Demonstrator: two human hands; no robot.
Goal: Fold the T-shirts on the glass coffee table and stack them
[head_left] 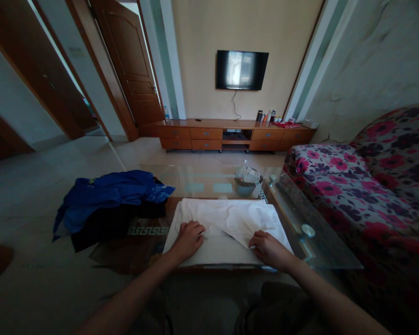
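A white cloth [226,211], folded into a broad rectangle, lies flat on the glass coffee table [331,253] in front of me. My left hand [190,237] is on its left part, fingers curled and pinching a fold of the fabric. On the right, my right hand [265,246] grips the cloth's upper layer near a slanting edge. That edge runs from the middle of the cloth down to my right fingers, with a narrow dark gap beneath it. Whether the cloth is a garment or a sheet I cannot tell.
Blue and black clothes [108,193] are heaped at the table's left. Beyond the cloth, a waste basket [246,186] shows near the table's far edge. A flowered sofa [335,172] stands to the right. A low wooden cabinet [206,135] sits under a wall television [242,70].
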